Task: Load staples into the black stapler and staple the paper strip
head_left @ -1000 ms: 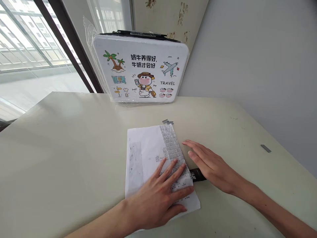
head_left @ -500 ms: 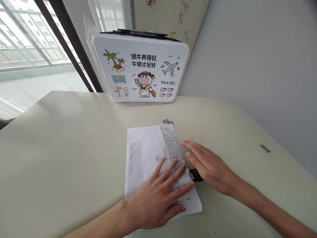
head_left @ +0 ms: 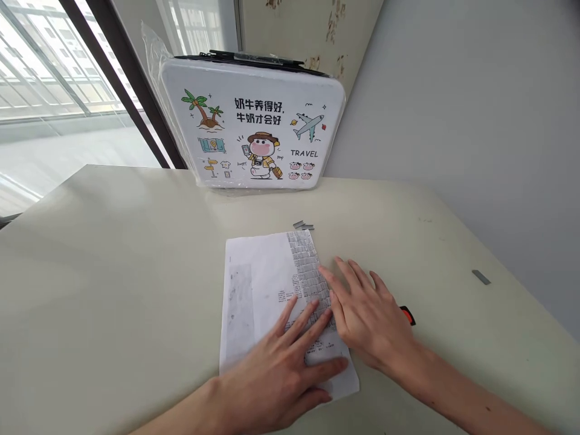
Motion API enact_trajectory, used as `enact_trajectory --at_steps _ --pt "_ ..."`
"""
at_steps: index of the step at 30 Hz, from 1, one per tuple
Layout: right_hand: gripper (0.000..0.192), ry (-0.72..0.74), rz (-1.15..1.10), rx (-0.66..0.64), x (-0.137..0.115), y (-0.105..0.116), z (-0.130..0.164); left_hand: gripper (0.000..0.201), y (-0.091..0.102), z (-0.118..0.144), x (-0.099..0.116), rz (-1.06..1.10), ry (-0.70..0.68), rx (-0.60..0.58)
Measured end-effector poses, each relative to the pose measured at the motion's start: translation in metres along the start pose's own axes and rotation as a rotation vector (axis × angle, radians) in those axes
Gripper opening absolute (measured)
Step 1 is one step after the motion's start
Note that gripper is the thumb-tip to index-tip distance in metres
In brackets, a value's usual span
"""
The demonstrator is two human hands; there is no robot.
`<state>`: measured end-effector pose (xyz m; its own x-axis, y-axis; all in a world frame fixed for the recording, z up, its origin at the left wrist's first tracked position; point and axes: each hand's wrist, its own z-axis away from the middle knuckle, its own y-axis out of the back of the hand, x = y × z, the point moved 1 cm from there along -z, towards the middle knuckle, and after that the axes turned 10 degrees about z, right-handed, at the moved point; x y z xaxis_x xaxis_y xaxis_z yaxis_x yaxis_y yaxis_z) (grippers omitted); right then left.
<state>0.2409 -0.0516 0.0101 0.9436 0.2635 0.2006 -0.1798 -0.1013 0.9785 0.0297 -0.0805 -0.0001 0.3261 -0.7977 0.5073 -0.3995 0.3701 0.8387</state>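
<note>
The cream table (head_left: 113, 254) runs to a grey wall at 3 o'clock and a window at 10. Since the earlier frame the right hand (head_left: 369, 314) has slid left onto the paper's (head_left: 267, 284) right edge, now covering most of the black tool (head_left: 408, 315), whose red-tipped end peeks out at its 3 o'clock. The left hand (head_left: 281, 368) lies flat, fingers spread, pressing the paper's near corner; neither hand grips anything. Bare table lies left of the paper. At 12 o'clock lie staples (head_left: 302, 225), beyond them a printed case (head_left: 254, 124); a grey strip (head_left: 481, 277) lies at 3.
</note>
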Motion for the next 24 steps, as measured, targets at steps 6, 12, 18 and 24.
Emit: enact_trajectory --at_steps 6,12,18,24 --pt "0.053 0.014 -0.055 -0.044 0.002 0.002 -0.005 0.056 0.0 0.001 0.001 0.008 0.0 0.02" --pt "0.049 0.04 -0.403 -0.111 0.028 0.023 -0.001 0.054 0.005 0.01 0.001 0.0 0.001 0.014" --pt "0.035 0.377 -0.48 -0.08 0.061 0.018 0.024 0.049 0.018 0.031 0.006 -0.049 0.017 -0.006" --pt "0.026 0.205 -0.569 -0.086 0.089 0.003 0.043 0.055 0.028 0.06 -0.002 -0.144 0.081 0.014"
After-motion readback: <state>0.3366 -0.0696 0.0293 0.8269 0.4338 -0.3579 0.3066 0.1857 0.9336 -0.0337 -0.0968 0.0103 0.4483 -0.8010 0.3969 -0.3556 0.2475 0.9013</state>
